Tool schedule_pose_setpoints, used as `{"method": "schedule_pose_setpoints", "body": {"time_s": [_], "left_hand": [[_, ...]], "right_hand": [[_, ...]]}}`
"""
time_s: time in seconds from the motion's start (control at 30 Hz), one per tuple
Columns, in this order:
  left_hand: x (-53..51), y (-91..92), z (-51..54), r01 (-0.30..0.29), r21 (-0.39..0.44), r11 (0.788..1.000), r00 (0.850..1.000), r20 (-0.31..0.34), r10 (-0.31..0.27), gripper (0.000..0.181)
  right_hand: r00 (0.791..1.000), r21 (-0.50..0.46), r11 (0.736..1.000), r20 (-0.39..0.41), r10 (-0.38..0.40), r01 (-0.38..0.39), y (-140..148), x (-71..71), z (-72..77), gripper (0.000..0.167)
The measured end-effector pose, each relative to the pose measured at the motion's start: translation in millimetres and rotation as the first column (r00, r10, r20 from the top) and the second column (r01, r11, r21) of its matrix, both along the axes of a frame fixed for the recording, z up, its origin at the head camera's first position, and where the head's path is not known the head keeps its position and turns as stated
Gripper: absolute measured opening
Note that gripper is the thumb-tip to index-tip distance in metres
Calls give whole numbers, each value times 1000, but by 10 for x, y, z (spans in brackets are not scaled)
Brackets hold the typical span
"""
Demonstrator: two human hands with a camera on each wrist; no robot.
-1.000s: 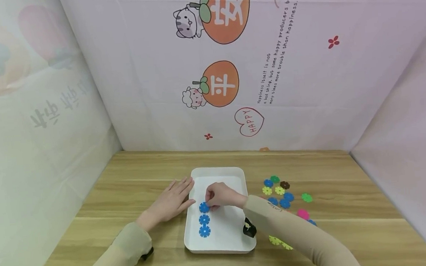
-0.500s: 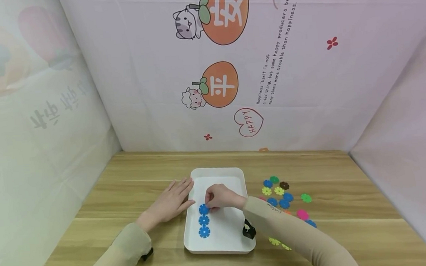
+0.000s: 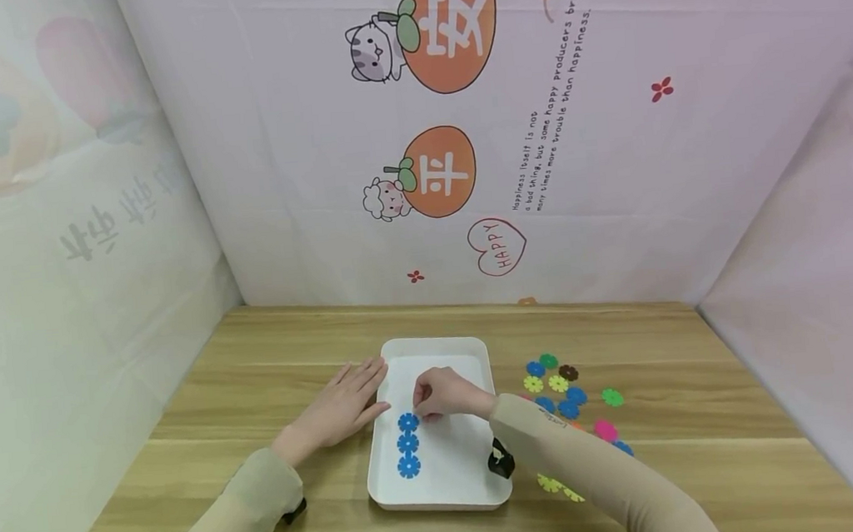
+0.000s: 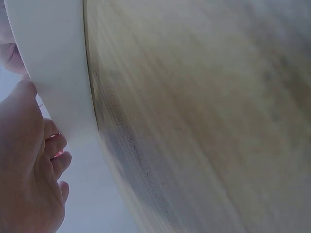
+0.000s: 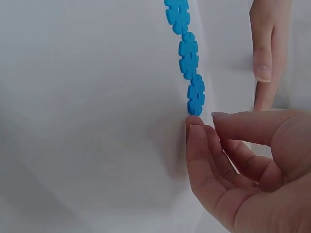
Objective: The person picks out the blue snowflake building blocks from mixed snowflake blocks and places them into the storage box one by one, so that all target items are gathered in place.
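Note:
In the white tray (image 3: pixel 473 471) lie three blue snowflake discs (image 3: pixel 408 444) in a straight row along its left side. The right wrist view shows their notched edges, with the row's end disc (image 5: pixel 196 97) at my fingertips. My right hand (image 3: pixel 447 391) is beside that far disc. Its fingers are bent, and a gap separates thumb from fingertips, with nothing seen between them. My left hand (image 3: pixel 341 400) rests with straight fingers on the tray's left rim; in the left wrist view this hand (image 4: pixel 29 160) is against the tray's outer wall (image 4: pixel 56 63).
Loose snowflake discs in several colours are scattered right of the tray, among them a green disc (image 3: pixel 612 397), a brown disc (image 3: pixel 568 373) and a pink disc (image 3: pixel 606 430). My right forearm partly covers them. A printed cloth (image 3: pixel 303 225) stands behind the wooden table (image 3: pixel 289 335).
My right fingers have come slightly away from the far blue disc, which they pinched earlier; the disc stays at the row's end. My left hand has kept its place on the rim.

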State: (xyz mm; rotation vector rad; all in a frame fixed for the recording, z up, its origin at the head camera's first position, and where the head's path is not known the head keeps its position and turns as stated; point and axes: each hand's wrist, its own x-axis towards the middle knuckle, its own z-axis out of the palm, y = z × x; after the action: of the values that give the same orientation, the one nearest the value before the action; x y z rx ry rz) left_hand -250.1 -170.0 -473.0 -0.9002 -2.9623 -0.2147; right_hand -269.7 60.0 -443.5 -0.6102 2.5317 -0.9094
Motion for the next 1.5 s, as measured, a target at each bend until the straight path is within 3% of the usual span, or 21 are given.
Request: {"method": "schedule_pose_setpoints", "body": {"time_s": [0.33,0.63,0.9,1.03,1.5], "left_hand": [[16,-5,2,-4,5,1000,1000,3,4,69],[16,-14,-38,12,17,1000,1000,-8,-12,69],[8,-31,-38,8,12,1000,1000,-7,-8,69],[10,-40,-32,7,10,1000,1000,-11,-7,69],[-16,-11,-8,20,-7,1000,1000,-14,-20,69]], "right_hand": [[997,-34,997,26,-67,68,200,14,105,7],[997,-93,993,44,-66,69,649,99,295,9],[996,-94,994,-71,-59,52,1192,205,366,11],[991,-61,995,-97,-90,85,1444,278,356,14],[991,-96,986,-20,-136,133,2260,590,176,17]]}}
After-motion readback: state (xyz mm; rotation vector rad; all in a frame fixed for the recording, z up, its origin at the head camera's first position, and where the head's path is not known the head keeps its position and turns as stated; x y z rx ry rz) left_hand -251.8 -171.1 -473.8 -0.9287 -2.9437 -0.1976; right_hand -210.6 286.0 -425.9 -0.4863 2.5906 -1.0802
